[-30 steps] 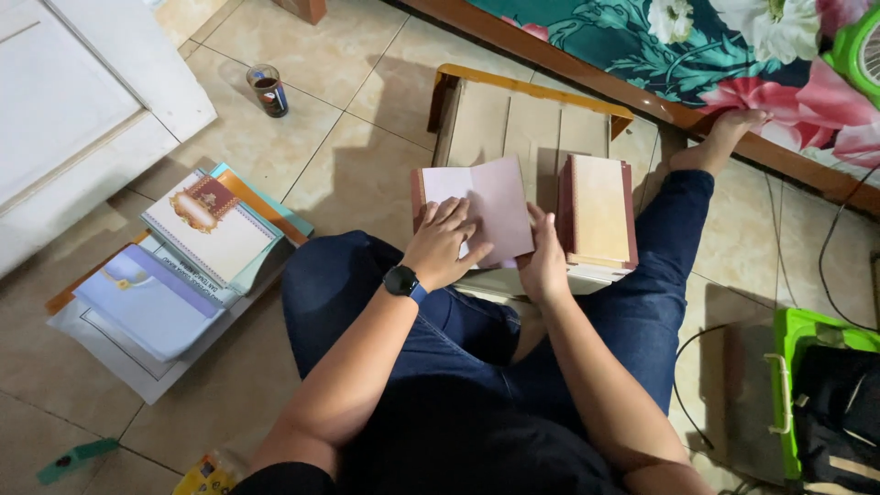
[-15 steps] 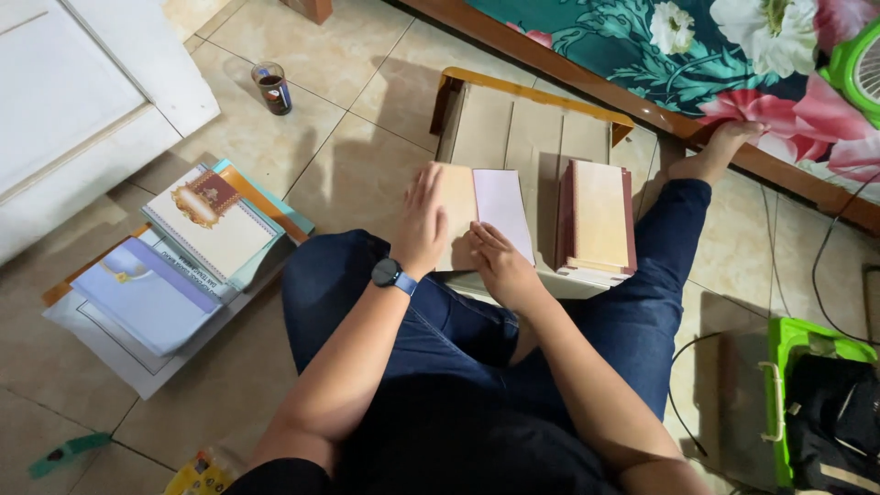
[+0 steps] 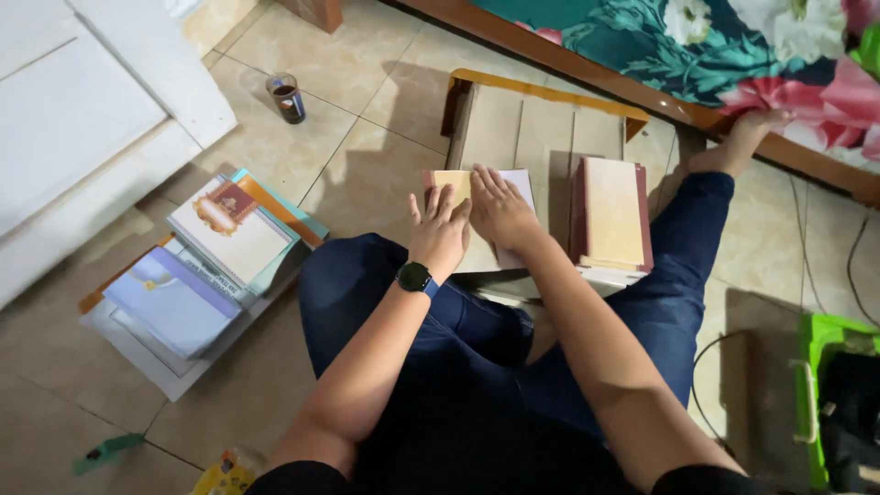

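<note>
Sitting on the tiled floor with legs spread, the person works over a low wooden board (image 3: 541, 128) lying flat between the knees. Both hands rest on a small open book (image 3: 477, 197) at the board's near left part: the left hand (image 3: 438, 234) lies flat with fingers spread on the yellowish left page, the right hand (image 3: 500, 211) presses flat on the white right page, neither closed around anything, seemingly to keep the pages from springing up. A closed maroon-edged book (image 3: 612, 215) lies just right of them, apart from the hands. Well to the left sits a fanned stack of books (image 3: 215, 266), and a glass of dark drink (image 3: 288, 98) stands far left. The bed frame (image 3: 587, 64) hems in the far side; bare tiles lie between board and stack.
</note>
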